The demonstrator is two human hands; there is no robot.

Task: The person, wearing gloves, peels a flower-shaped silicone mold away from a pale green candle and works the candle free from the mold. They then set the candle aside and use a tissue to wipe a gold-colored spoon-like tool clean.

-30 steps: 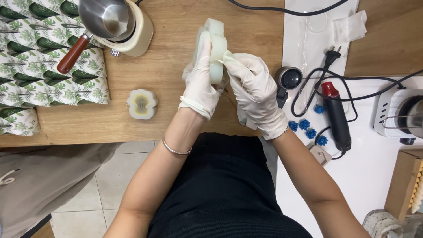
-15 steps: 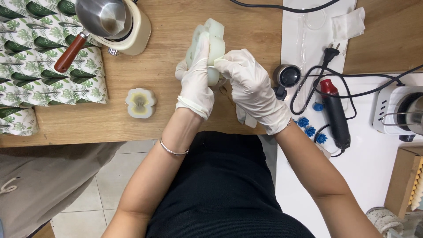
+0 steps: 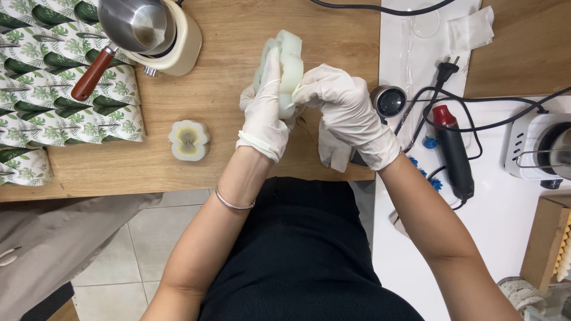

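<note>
Both my hands wear white gloves and hold a pale green, lobed silicone mould (image 3: 289, 59) upright above the wooden table (image 3: 226, 89). My left hand (image 3: 264, 107) grips its left side with the fingers laid flat against it. My right hand (image 3: 345, 110) pinches its right edge with thumb and fingers. A small flower-shaped pale candle (image 3: 189, 140) lies on the table to the left of my left wrist.
A steel saucepan with a wooden handle (image 3: 128, 27) rests on a cream pot at the back left, beside a leaf-patterned cloth (image 3: 53, 101). To the right are a red and black heat tool (image 3: 455, 151), black cables, a small round tin (image 3: 389, 100) and a white hotplate (image 3: 544, 145).
My hands and the mould have stayed in nearly the same place. My right fingers have shifted slightly along the mould's right edge.
</note>
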